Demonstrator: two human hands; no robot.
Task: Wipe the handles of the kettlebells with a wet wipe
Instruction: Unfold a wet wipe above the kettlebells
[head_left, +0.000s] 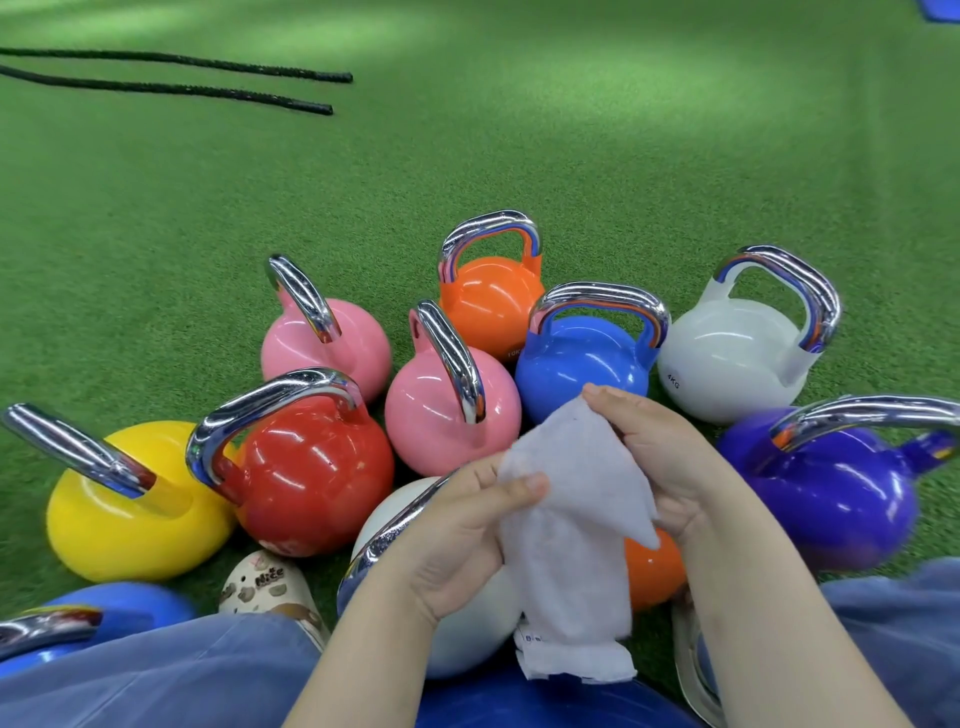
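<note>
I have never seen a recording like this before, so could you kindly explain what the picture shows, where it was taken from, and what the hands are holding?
There is no machine here: a person works with bare hands. The single picture comes from a camera worn on the head, looking forward and down. Both hands hold one white wet wipe: the left hand pinches it with the thumb on top, and the right hand grips its other side. It touches no kettlebell handle. On the green turf stands a cluster of kettlebells with shiny metal handles, among them a yellow kettlebell, a red kettlebell, two pink ones, orange, blue, white and a purple kettlebell. Two black ropes lie farther off.
</note>
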